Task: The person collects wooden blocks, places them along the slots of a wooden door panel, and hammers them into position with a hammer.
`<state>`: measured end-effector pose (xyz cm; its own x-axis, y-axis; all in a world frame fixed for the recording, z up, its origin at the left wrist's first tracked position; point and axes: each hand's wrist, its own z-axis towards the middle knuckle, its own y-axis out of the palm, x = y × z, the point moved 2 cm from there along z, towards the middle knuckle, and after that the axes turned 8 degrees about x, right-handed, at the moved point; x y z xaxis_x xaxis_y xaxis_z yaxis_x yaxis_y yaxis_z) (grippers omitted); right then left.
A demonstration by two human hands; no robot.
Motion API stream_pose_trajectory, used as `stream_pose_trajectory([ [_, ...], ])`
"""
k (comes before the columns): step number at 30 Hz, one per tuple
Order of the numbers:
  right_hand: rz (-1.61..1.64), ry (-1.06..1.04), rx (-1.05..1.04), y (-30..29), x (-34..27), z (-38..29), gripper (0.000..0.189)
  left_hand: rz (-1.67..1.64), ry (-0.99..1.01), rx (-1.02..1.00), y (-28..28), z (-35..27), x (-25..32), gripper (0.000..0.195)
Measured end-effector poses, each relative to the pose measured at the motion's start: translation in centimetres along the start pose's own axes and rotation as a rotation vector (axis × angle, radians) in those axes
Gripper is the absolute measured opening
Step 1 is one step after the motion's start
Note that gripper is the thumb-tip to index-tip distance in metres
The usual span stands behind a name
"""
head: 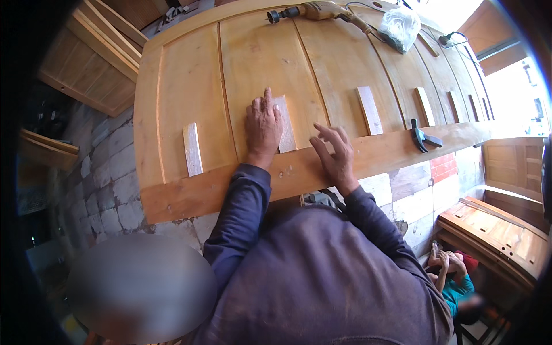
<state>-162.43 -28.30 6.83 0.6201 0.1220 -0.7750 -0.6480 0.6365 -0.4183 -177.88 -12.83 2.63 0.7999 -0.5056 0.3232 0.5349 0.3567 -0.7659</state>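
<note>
A large panelled wooden door lies flat in front of me. My left hand rests palm down on it, its edge against a short, pale wood strip and partly covering it. That strip lies against the door's near rail. My right hand hovers at the rail, to the right of the strip, fingers apart and holding nothing. Similar strips lie along the same rail: one left of my left hand, another beyond my right hand, several more farther right.
A claw hammer lies on the rail at right. Along the far side are a power drill with a hole saw and a clear plastic bag. Other doors are stacked at lower right, near a seated person.
</note>
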Motion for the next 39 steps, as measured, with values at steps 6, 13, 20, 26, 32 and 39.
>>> stream_pose_trajectory([
  [6,-0.121,0.087,0.000,-6.5,-2.1,-8.3,0.042,-0.412,-0.306,0.052,-3.9,-1.2,-2.5,0.057],
  [13,-0.268,0.184,-0.020,-12.1,0.2,-17.1,0.041,-0.292,-0.192,0.063,-13.6,-9.6,-1.7,0.053],
  [20,-0.109,0.103,-0.236,-10.2,1.3,-19.8,0.035,0.014,-0.135,0.038,-14.0,-14.7,-1.8,0.055],
  [26,-0.053,-0.171,-0.413,-7.7,-0.9,-22.2,0.037,0.089,-0.027,-0.033,-13.1,-14.5,-1.1,0.053],
  [32,0.039,-0.003,-0.349,-5.2,-6.1,-25.5,0.040,0.137,0.024,-0.022,-12.3,-14.9,-2.1,0.051],
  [39,-0.105,-0.058,0.003,1.7,-10.9,-18.5,0.051,0.034,0.149,-0.109,-14.1,-16.2,-3.6,0.059],
])
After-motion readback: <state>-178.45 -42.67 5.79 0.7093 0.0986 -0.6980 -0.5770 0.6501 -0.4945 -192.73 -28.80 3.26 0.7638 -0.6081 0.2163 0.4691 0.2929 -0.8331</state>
